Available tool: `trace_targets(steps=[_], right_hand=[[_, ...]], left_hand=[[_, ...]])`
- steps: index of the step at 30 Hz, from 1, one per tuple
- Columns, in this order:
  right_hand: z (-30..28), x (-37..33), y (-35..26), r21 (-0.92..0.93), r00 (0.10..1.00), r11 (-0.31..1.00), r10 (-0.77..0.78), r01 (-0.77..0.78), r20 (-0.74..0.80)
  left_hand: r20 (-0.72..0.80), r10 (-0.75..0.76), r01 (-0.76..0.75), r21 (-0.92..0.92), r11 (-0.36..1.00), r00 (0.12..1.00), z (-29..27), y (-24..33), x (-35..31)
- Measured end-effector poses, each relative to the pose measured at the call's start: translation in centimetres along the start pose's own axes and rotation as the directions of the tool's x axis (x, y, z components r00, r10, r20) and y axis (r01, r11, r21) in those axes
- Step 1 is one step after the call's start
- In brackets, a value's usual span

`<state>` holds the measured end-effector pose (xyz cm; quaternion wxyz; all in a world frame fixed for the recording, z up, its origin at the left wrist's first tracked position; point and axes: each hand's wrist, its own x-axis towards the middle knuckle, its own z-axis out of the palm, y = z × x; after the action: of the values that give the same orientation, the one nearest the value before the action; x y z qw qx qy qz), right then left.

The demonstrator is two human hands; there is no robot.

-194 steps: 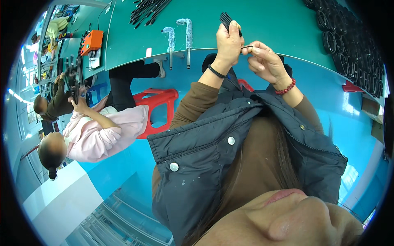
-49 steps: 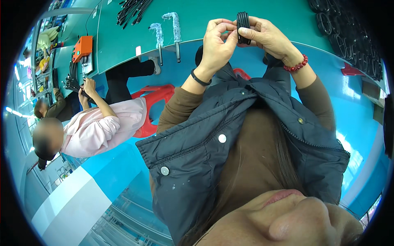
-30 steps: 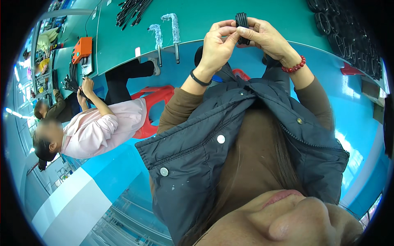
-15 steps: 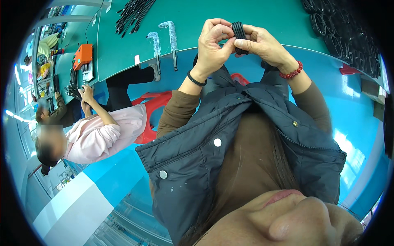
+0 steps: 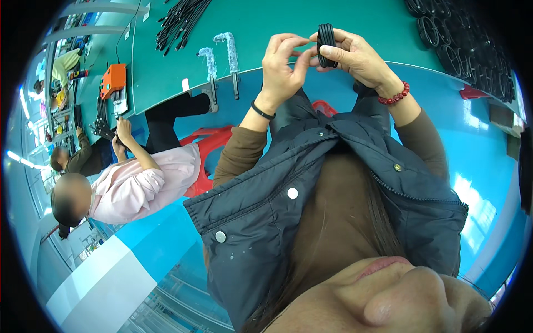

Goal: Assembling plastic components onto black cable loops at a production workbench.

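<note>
In the head view, the right hand (image 5: 355, 58) grips a black coil (image 5: 326, 45) with thumb and fingers, above the near edge of the green table (image 5: 266, 19). The left hand (image 5: 282, 69) has bent fingers right by the coil; I can't tell if they pinch anything. The coil could pop open if the right thumb lets up, because cord may spring back. If it slips, it could drop to the floor (image 5: 427, 91). A white tag (image 5: 185, 84) is too small to read; I see no clear words.

Right-hand fingers (image 5: 335, 54) gripping black cable coil (image 5: 326, 34); left-hand fingers (image 5: 284, 43) just beside; loose cables (image 5: 180, 25) on green table (image 5: 266, 19).
</note>
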<state>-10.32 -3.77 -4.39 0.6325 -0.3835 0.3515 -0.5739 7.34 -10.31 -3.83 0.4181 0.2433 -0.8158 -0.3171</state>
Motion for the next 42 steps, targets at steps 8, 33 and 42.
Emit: trace_targets(steps=[8, 33, 42], right_hand=[[-4.2, -1.6, -4.5, -0.272, 0.991, 0.962, -0.039, 0.001, -0.132], [-6.7, -1.7, -4.4, 0.194, 0.968, 0.964, -0.212, 0.184, 0.135], [-6.1, -2.3, -3.8, 0.143, 0.975, 0.972, -0.201, 0.187, 0.093]], left_hand=[[0.036, 0.095, -0.1, 0.2, 0.975, 0.995, 1.9, -1.0, -2.4], [0.044, 0.359, -0.362, 0.121, 0.924, 0.932, 5.8, 3.6, 7.0], [0.074, 0.323, -0.331, 0.239, 0.913, 0.944, 4.8, 4.9, 5.2]])
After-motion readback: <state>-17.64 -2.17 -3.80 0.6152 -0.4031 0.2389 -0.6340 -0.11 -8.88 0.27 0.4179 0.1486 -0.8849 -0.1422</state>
